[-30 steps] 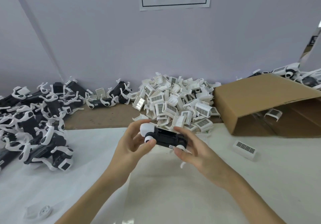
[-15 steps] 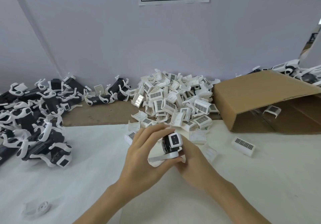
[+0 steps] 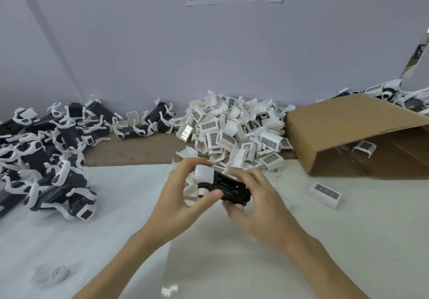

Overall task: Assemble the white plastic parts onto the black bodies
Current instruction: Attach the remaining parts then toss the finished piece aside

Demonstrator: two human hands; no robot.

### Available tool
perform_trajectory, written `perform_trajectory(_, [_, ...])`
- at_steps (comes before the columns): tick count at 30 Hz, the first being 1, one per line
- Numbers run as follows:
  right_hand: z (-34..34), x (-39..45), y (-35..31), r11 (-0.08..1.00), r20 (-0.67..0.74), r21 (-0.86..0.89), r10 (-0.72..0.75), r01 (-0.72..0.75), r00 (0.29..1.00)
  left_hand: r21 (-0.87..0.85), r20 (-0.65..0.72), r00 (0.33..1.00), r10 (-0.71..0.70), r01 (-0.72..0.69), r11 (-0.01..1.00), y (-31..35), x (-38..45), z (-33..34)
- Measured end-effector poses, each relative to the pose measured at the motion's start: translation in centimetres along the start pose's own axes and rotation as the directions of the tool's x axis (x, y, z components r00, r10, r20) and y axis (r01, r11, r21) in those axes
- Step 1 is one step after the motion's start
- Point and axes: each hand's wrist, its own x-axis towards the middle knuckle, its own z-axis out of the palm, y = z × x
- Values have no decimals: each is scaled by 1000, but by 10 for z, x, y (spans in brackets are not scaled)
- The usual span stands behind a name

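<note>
Now | left hand [image 3: 180,200] fingers pinch smooth white cap [image 3: 203,174] | right hand [image 3: 260,203] fingers grip boxy black body [image 3: 229,188]

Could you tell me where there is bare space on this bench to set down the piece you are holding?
Free: the white sheet in front of the cardboard box, past the lone white cover, and the near-left sheet around the small white ring. Crowded: the assembled pile left, the white parts heap behind.

A black plastic body [image 3: 232,188], slightly glossy, w/ a smooth matt white plastic part [image 3: 203,174] fitted. White ribbed plastic parts in a heap [image 3: 234,134], matt. Brown corrugated cardboard box [image 3: 343,122], dull & fibrous. White matt sheet covering the table [image 3: 348,240], faintly creased.
</note>
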Motion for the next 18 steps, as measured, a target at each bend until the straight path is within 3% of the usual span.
perform_trajectory(4, [-3,1,-2,997,9,71,28,-29,1000,-94,-86,993,-83,75,993,-11,6,-3])
perform_trajectory(7, [-5,3,-4,958,158,246,113,-150,981,-233,-146,974,-172,135,963,-20,8,-8])
perform_trajectory(9, [-5,3,-5,935,216,294,134,-196,967,-238,-164,975,-151,109,965,-23,8,-9])
perform_trajectory(13, [-8,3,-2,957,121,247,125,-152,985,16,-71,993,98,-97,995,-26,10,-16])
perform_trajectory(16, [-11,3,0,998,63,47,39,-42,997,334,134,963,234,-266,904,-34,11,-26])
perform_trajectory(18, [-11,3,2,999,45,-12,-36,37,998,462,172,937,305,-350,815,-37,9,-25])
